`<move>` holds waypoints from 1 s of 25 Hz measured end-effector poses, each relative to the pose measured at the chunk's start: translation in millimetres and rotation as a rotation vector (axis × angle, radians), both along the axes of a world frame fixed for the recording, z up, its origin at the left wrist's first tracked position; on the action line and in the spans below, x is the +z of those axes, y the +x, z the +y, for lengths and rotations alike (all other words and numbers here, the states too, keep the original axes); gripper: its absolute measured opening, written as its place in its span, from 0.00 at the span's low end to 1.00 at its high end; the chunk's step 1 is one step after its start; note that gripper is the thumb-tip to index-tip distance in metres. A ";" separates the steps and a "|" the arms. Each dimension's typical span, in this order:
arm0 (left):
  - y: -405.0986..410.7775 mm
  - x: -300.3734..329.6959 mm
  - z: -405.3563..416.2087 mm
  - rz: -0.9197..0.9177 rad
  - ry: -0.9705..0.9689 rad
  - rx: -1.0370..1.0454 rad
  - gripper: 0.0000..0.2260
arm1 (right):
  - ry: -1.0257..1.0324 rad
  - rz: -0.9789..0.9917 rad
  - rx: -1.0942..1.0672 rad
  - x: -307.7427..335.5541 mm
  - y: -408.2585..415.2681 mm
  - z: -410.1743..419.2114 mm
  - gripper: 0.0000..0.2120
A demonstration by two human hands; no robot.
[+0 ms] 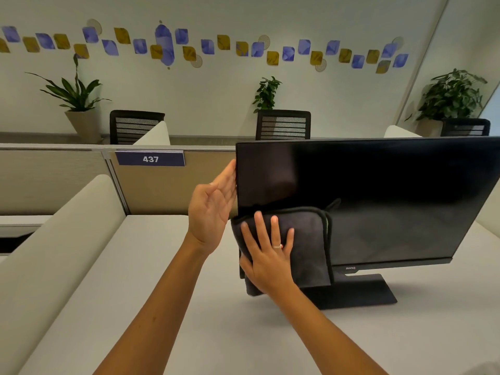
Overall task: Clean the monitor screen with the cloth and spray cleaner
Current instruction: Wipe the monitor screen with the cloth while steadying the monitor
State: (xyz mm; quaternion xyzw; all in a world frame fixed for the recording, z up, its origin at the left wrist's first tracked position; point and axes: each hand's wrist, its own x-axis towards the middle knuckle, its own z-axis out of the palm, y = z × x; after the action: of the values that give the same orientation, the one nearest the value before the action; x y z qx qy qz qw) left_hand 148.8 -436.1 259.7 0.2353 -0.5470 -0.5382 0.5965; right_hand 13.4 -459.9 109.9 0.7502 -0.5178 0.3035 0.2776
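Now wiping: right hand [267,255] flat, fingers spread, pressing cloth [308,239] on monitor screen [378,190] lower-left corner; left hand [213,204] open, bracing bezel edge; spray cleaner unseen; keep pressure light, overlap strokes rightward

monitor [378,190]: black | cloth [305,239]: dark grey | desk [189,307]: off-white

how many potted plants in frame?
3, all along the back wall: left plant in a tan pot, middle plant behind the center chair with its pot hidden, right plant in the corner. More may be hidden behind the monitor.
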 end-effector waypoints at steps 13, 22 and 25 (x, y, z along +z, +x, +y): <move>0.5 -5.1 -0.1 -0.076 0.000 0.042 0.25 | 0.091 -0.140 -0.067 -7.7 20.8 12.7 0.36; -3.2 -2.7 0.4 -0.104 -0.039 0.135 0.28 | -0.087 -0.269 0.057 108.9 12.6 -21.4 0.35; -14.5 -2.9 2.9 -0.102 -0.041 0.174 0.27 | -0.152 -0.258 0.044 131.3 -9.7 -30.1 0.35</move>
State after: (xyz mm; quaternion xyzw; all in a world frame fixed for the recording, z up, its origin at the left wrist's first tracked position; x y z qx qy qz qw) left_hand 134.2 -433.2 256.8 0.2969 -0.5648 -0.4603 0.6172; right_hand 3.7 -490.0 241.2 0.6930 -0.5080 0.4417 0.2580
